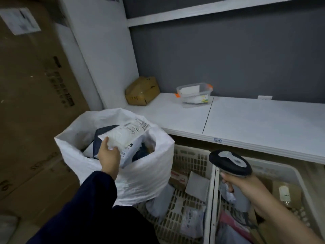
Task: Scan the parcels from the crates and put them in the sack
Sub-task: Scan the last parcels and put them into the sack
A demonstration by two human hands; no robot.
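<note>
- Two hands, well apart, each clamped on its own thing.
- Left hand (109, 155), in a dark sleeve: fingers and thumb pinching the near corner of one white parcel (126, 136), label side up, at the open mouth of the one white sack (146, 173).
- Inside the sack, dark blue and white packets below that parcel; too overlapped to count.
- Right hand (246, 184) wrapped round the handle of one scanner (230, 162), above the crates.
- Two perforated crates side by side: left crate (191, 154) just beside the sack, right crate (281, 166) next to it.
- At least four parcels in the left crate; more in the right, partly hidden by the arm.
- On the shelf (246, 120), one crumpled brown package (142, 90) and one clear tub (194, 92) with orange clips, apart.
</note>
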